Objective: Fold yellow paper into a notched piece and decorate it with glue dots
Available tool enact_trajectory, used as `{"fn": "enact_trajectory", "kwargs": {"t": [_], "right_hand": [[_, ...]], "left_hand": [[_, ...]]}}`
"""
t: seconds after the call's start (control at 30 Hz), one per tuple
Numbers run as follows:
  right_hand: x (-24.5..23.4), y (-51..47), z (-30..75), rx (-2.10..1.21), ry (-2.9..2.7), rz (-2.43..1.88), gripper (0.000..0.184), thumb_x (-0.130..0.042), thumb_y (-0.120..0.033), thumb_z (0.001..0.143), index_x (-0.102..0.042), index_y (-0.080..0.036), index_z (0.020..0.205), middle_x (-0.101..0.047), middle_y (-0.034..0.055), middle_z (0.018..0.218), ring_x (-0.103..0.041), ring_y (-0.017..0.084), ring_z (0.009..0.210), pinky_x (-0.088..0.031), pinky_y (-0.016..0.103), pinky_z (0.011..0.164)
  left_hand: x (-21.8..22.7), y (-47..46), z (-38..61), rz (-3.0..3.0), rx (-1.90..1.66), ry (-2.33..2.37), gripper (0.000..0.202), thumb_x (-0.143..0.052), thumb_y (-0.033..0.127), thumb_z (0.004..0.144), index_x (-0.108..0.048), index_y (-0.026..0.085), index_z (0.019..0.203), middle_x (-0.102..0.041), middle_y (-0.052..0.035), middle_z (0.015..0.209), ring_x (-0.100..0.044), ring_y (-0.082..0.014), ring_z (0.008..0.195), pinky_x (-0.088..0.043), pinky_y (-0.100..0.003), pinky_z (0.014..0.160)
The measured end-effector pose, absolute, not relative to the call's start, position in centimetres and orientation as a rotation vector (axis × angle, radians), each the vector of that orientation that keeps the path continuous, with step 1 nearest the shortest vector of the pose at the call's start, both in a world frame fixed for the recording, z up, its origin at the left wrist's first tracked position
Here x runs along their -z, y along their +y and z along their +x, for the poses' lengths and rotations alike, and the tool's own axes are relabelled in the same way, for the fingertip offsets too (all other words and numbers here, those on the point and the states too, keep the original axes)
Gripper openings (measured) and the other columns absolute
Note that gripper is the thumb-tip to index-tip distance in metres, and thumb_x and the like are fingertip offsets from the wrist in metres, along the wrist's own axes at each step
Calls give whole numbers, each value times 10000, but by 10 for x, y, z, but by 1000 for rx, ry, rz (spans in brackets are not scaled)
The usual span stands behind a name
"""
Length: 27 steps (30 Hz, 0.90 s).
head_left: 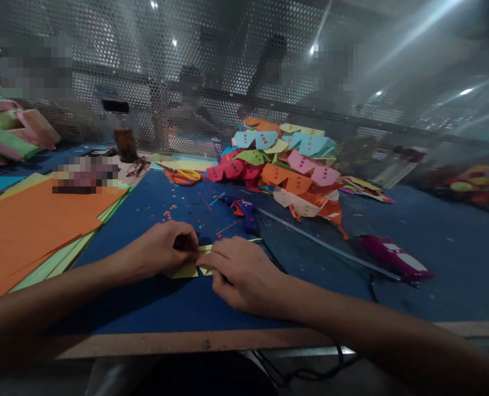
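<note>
A small piece of yellow paper (191, 268) lies on the blue table mat (157, 308), near the front edge. My left hand (165, 248) is curled over the paper's left part, fingers pressed on it. From the right, my right hand (240, 274) pinches the paper's other edge with fingers closed. The two hands almost touch above the paper, which they largely hide.
A blue glue gun (244, 210) and a long metal ruler (327, 246) lie just behind the hands. Orange-handled scissors (183, 176), a pile of folded coloured paper shapes (289, 168), a purple tool (395, 258), a stack of orange and green sheets (29, 231) and a jar (124, 140) surround them.
</note>
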State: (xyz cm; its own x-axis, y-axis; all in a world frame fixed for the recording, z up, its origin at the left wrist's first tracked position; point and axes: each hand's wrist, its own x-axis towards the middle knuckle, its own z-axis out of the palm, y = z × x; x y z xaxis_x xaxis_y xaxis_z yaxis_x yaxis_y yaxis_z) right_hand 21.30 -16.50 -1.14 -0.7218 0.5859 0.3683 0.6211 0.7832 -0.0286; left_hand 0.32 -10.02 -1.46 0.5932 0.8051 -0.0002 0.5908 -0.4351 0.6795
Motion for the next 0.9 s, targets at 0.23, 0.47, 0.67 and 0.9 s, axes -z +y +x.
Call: {"fn": "enact_trajectory", "kwargs": {"t": [0.23, 0.47, 0.67, 0.9], "right_hand": [[12, -164, 212, 123, -2644, -952, 281, -503, -119, 839, -691, -169, 1041, -647, 67, 900, -541, 207, 807, -366, 330, 721], [11, -164, 214, 131, -2642, -905, 224, -511, -119, 828, -697, -179, 937, -640, 52, 848, -541, 200, 777, -367, 327, 698], [11, -164, 217, 119, -2637, -837, 197, -514, -131, 838, -702, -181, 872, -650, 40, 816, -561, 188, 767, -376, 317, 696], [11, -164, 217, 161, -2624, -788, 199, -518, -125, 831, -710, -170, 858, -662, 38, 789, -582, 185, 753, -387, 314, 686]], "left_hand": [[18, -97, 4, 2187, -431, 1094, 128, -599, 266, 736, -681, 192, 801, -701, 2, 765, -624, -172, 716, -430, -254, 630], [19, -96, 3, 2194, -435, 1088, 119, -593, 256, 744, -675, 190, 799, -678, 6, 749, -603, -163, 695, -424, -252, 617], [21, -96, 3, 2191, -444, 1088, 113, -588, 252, 741, -668, 193, 794, -672, 7, 743, -598, -159, 687, -418, -251, 612], [18, -97, 4, 2183, -424, 1109, 131, -587, 277, 732, -667, 194, 792, -675, 5, 739, -608, -166, 690, -424, -255, 613]]}}
